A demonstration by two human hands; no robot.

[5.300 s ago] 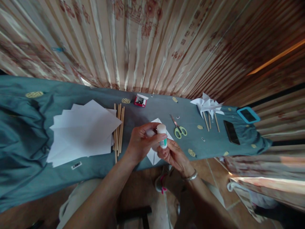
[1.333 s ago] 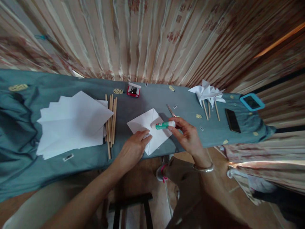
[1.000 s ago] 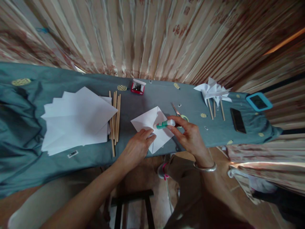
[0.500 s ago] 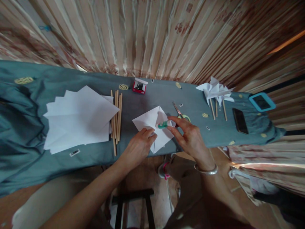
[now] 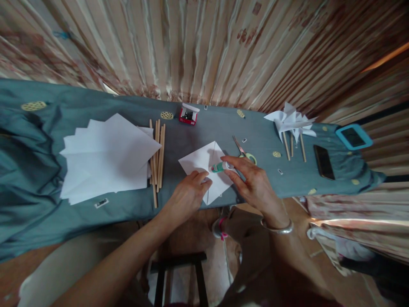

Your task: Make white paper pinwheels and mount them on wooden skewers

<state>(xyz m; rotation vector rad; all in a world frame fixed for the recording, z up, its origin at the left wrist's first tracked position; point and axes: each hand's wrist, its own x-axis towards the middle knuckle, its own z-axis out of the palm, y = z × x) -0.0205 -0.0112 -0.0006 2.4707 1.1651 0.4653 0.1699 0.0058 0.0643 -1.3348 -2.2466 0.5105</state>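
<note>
A square white sheet of paper point(image 5: 200, 157) with a crease and slits lies on the table in front of me. My left hand point(image 5: 191, 191) is on its lower left side, fingers bent and close together, holding the paper down. In my right hand point(image 5: 254, 181) is a green and white glue stick point(image 5: 218, 167), gripped by its white end between thumb and fingers. The glue stick lies tilted over the middle of the sheet, its tip near my left fingertips. Scissors point(image 5: 240, 147) with green-yellow handles rest just beyond my right hand, which partly covers them.
Left of the sheet lie several wooden sticks point(image 5: 159, 157) and a fanned stack of white paper point(image 5: 105, 157). A small open red box point(image 5: 188, 115) stands at the back. To the right are paper pinwheels point(image 5: 290, 119) on sticks, a phone point(image 5: 324, 162) and a blue-framed device point(image 5: 354, 136).
The glue stick in my right hand has shifted very slightly over the paper. My left hand stays in place, and the whole view has drifted a little.
</note>
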